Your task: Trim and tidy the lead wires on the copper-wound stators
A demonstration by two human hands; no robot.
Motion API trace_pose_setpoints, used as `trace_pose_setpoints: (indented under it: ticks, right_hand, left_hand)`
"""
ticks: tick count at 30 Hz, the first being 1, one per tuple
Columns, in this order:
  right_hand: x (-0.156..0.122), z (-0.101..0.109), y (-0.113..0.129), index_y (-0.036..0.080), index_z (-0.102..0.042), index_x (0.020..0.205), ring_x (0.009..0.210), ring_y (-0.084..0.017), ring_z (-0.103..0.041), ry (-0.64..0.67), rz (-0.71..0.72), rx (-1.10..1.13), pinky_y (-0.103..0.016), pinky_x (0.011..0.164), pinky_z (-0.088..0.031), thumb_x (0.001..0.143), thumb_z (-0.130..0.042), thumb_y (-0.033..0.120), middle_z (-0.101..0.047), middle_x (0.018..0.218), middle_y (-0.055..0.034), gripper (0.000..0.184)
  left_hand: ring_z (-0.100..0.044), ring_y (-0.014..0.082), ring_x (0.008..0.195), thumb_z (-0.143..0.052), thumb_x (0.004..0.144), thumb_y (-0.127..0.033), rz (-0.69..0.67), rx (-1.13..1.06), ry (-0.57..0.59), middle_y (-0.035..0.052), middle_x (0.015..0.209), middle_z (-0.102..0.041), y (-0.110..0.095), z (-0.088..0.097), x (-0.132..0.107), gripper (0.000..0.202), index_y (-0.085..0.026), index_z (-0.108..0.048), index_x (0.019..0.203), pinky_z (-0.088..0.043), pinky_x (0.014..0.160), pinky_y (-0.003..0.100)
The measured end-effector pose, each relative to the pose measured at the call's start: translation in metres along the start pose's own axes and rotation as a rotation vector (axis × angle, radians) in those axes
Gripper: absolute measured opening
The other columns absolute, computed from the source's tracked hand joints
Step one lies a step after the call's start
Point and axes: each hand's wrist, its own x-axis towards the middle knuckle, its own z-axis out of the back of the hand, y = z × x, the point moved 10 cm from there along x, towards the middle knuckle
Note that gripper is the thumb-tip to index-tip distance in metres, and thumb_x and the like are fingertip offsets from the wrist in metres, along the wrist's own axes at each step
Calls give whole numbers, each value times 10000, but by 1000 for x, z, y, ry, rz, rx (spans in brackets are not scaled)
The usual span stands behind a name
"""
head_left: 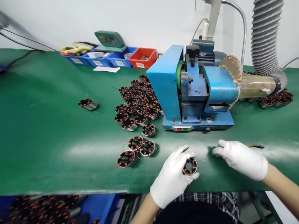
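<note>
the left hand [171, 180], in a white glove, grasps a small wound stator [190, 165] near the front edge of the green table [42, 133], fingers curled around its steel body so the copper coils face up to the camera. the right hand [241, 158], also gloved, is at the same front edge, a bit to the right; its fingertips pinch a thin wire [204, 158] that runs from the stator, prob. to keep the lead stretched and away from the coils.

just behind both hands, at the middle of the table, stands a blue machine [187, 93] w/ a red and a green button on its front base. a grey ribbed hose [266, 37] joins it from the right back, i think for taking dust away.

left of the machine is a big group of stators [137, 102], standing close together w/ coils up, so easy to pick one by one. one single stator [88, 104] lies on its side, well apart to the left. more stators [275, 100] lie behind the machine at the right edge.

at the back edge are blue bins [102, 59] and a red bin [143, 58] w/ white labels, too small to read. a green clock [109, 39] on them shows approx. 3:29.
</note>
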Motion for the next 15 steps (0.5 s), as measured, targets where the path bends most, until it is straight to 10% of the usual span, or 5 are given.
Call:
trace_pose_setpoints:
  ticks: [5,8,15]
  right_hand:
    - [-60,9,-84,206,-632,1075,828,-229,-627,-233,-237,-245,-349,736,-500,902,-448,356,-633,1005,-111,294]
    - [-86,-4,-89,131,-500,1254,1057,-366,-550,-340,-316,-482,-488,858,-462,778,-564,578,-573,1167,-198,657]
    - [-123,-16,-87,173,-557,1061,752,-300,-625,-608,-752,-299,-412,639,-497,835,-460,389,-602,951,-155,328]
  left_hand:
    - [-469,275,1268,-732,693,-179,50,-28,-25,131,1240,-582,-3,-6,0,428,-209,-520,1064,-440,1009,461]
    - [-431,287,1290,-716,711,-207,-9,-28,-79,130,1248,-571,-23,-7,3,529,-195,-450,1168,-439,1008,472]
    - [-576,230,963,-441,850,-114,62,4,85,44,1013,-646,-49,-23,26,200,-198,-594,950,-466,877,442]
